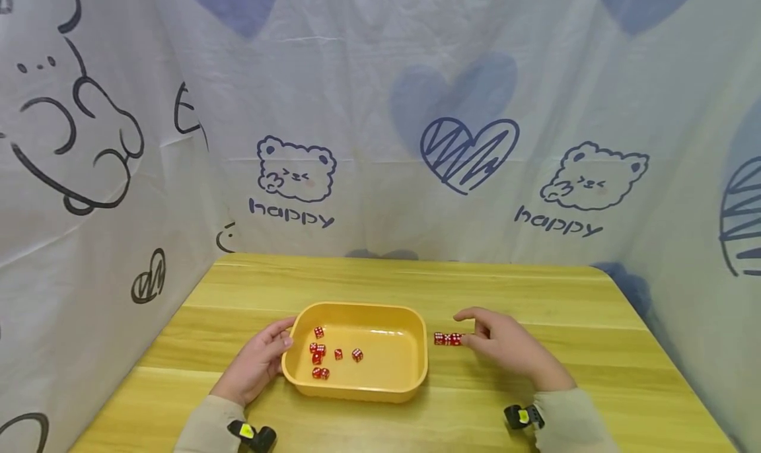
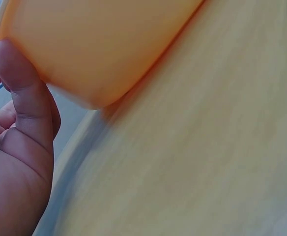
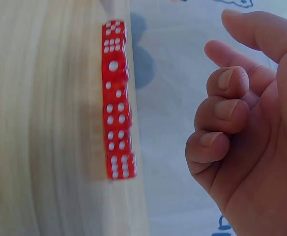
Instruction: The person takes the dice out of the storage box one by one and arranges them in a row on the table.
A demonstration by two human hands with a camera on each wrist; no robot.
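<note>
My left hand (image 1: 254, 362) grips the left end of a yellow plastic tray (image 1: 357, 393), thumb at the rim. The left wrist view shows the thumb (image 2: 28, 88) against the tray's outer wall (image 2: 94, 59). Several red dice (image 1: 357, 355) with white pips lie scattered inside, mostly toward the left. Right of the tray, more red dice (image 3: 115, 101) stand in a straight, touching row on the table; the hand covers part of that row in the head view. Beside it hovers my right hand (image 1: 514, 347), thumb and index finger apart, other fingers curled loosely, holding nothing.
The table (image 1: 505, 294) has a yellow wood-grain top with rounded far corners. A pale curtain (image 1: 368, 202) printed with hearts and bears encloses the back and sides. Both wrists wear black straps with small cameras (image 1: 517, 416).
</note>
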